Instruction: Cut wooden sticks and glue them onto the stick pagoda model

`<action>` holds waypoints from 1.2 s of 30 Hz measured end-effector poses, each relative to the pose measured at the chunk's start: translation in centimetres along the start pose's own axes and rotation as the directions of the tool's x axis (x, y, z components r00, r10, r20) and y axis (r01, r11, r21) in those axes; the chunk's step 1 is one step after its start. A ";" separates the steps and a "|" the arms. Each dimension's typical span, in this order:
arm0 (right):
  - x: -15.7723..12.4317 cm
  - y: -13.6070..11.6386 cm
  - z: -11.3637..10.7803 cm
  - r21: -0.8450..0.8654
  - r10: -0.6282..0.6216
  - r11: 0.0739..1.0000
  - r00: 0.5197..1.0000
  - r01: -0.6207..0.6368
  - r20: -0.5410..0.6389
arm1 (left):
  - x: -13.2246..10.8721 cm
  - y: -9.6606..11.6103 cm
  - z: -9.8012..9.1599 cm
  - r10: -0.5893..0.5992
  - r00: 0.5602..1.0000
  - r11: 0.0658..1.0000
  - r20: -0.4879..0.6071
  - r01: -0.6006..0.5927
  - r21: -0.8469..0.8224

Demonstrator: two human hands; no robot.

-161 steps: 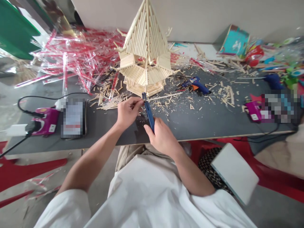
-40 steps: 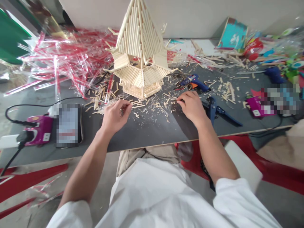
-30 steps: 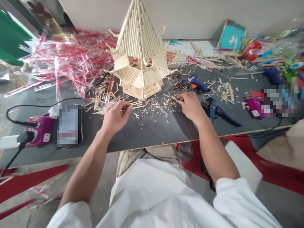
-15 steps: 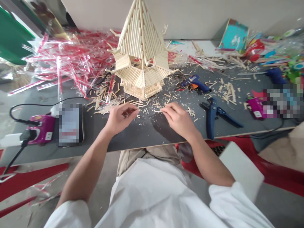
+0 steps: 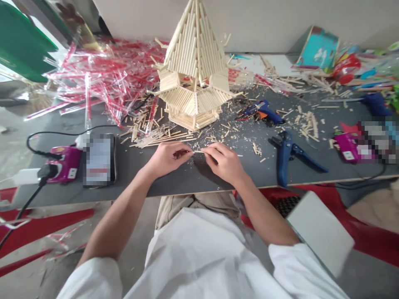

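Note:
In front of me stands a tower-like model [image 5: 195,101] built of pale thin sticks, with a tall pointed roof. Just before its base my two hands nearly meet over the table. A short thin wooden stick [image 5: 198,152] bridges the gap between their fingertips. My right hand [image 5: 225,164] pinches it at one side. The fingers of my left hand [image 5: 170,158] are pinched together at its other end, the exact contact being too small to see. Loose sticks [image 5: 174,137] and small scraps lie just beyond my hands.
Blue cutters [image 5: 283,160] and a blue glue gun [image 5: 264,112] lie to the right. A phone [image 5: 99,160] and a purple power strip [image 5: 65,164] with cables are at left. Red-and-clear plastic wrappers [image 5: 106,79] heap behind them. The table's front edge [image 5: 199,192] runs close to me.
My hands have come closer together, the right one moving toward the left with the stick. The whole view has shifted slightly, so the scene sits further right.

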State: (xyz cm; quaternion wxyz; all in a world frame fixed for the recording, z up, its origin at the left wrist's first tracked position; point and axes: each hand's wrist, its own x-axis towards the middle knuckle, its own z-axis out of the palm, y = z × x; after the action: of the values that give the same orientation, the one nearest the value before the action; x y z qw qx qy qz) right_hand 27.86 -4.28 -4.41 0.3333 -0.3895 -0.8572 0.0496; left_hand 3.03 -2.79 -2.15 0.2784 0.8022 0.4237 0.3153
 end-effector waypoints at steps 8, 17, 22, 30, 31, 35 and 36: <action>0.2 0.1 0.2 0.017 -0.022 1.000 1.000 0.022 0.000 | -0.1 -0.2 0.7 0.051 0.997 0.998 -0.066 -0.049 0.032; 0.2 0.1 0.3 0.017 -0.042 0.999 0.999 0.042 -0.017 | -0.1 -0.8 1.1 0.097 0.992 0.992 -0.076 -0.090 0.087; 0.2 0.2 0.4 0.028 -0.028 0.999 0.999 0.029 -0.017 | -0.2 -0.9 1.3 0.084 0.992 0.990 -0.096 -0.072 0.119; 0.1 0.0 0.5 0.044 -0.044 0.998 0.999 0.044 0.000 | -0.3 -1.0 1.4 0.076 0.995 0.990 -0.063 -0.068 0.124; 0.2 0.0 0.5 0.041 -0.061 0.997 0.998 0.061 0.002 | -0.3 -0.9 1.4 0.077 0.996 0.990 -0.055 -0.070 0.122; 0.3 -0.2 0.6 0.037 -0.100 0.994 0.994 0.101 -0.037 | -0.3 -0.7 1.4 0.054 0.998 0.995 -0.032 -0.051 0.085; 0.3 -0.2 0.7 0.041 -0.095 0.994 0.994 0.097 -0.049 | -0.3 -0.6 1.4 0.042 0.999 0.997 -0.028 -0.040 0.072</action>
State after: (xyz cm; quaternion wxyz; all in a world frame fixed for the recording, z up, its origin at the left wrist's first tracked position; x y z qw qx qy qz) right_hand 27.18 -4.13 -4.73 0.3637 -0.3413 -0.8657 0.0429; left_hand 3.66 -2.99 -3.55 0.2367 0.8153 0.4224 0.3175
